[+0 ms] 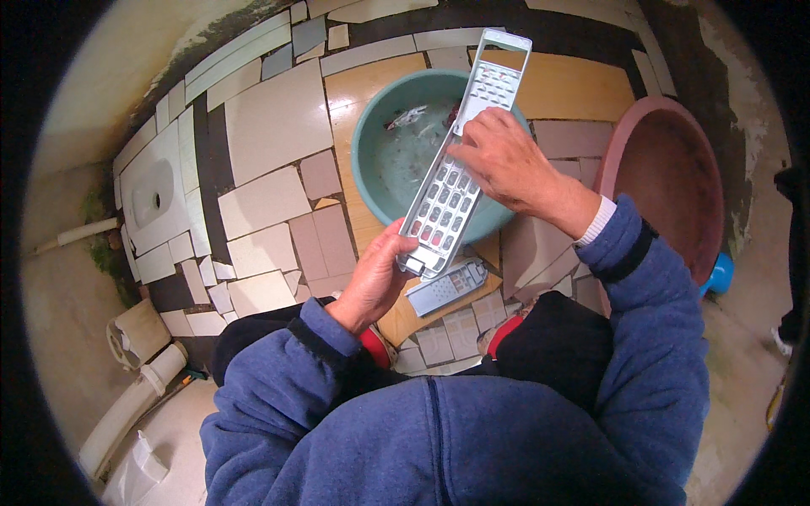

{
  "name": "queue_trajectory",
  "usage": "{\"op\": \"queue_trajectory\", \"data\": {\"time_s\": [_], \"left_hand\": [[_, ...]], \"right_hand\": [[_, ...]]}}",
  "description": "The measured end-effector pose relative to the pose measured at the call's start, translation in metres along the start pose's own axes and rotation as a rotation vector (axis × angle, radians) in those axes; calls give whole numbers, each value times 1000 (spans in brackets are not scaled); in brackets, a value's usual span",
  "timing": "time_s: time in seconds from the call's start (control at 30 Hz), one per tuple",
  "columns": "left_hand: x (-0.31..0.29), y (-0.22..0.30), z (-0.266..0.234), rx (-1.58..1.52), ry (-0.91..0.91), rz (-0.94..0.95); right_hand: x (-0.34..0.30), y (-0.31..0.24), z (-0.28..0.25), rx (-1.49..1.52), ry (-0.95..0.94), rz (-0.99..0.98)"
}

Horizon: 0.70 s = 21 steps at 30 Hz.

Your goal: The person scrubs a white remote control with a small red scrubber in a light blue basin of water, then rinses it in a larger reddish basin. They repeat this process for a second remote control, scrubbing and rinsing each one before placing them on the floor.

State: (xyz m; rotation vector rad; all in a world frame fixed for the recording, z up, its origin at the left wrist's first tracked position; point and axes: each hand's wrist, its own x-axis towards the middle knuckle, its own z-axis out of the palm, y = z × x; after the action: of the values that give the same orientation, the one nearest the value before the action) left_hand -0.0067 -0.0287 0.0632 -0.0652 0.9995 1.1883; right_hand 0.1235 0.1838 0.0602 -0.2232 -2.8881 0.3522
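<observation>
A long pale-grey plastic grater (445,201) with rows of oval holes and an open loop at its far end slants up over the green basin (364,160). My left hand (382,274) is closed on its near end, the thumb lying along the edge. Across its middle lies my right hand (510,160), fingers curled and closed against the holed face; anything under those fingers is hidden. Some small dark and silvery scraps (407,118) lie inside the basin. Below the grater, a smaller grey-blue plastic piece (447,287) with holes at one end rests near my feet.
A large reddish-brown tub (609,152) stands at the right, with a blue plastic thing (718,274) by its near side. Uneven tiles (274,126) pave the floor. At the left are a squat toilet (157,201) and a white pipe (135,409) along the wall.
</observation>
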Motion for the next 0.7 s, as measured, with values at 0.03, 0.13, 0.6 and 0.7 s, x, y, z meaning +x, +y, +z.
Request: {"op": "queue_trajectory", "data": {"time_s": [0.03, 0.13, 0.6, 0.7], "left_hand": [[0, 0, 0, -2, 2, 3], [1, -2, 0, -9, -12, 6], [0, -10, -6, 22, 19, 7], [1, -9, -6, -1, 5, 2]], "right_hand": [[0, 0, 0, -38, -15, 6], [1, 2, -2, -47, -18, 2], [-6, -12, 5, 286, -53, -108], [-6, -6, 2, 216, -75, -60]]}}
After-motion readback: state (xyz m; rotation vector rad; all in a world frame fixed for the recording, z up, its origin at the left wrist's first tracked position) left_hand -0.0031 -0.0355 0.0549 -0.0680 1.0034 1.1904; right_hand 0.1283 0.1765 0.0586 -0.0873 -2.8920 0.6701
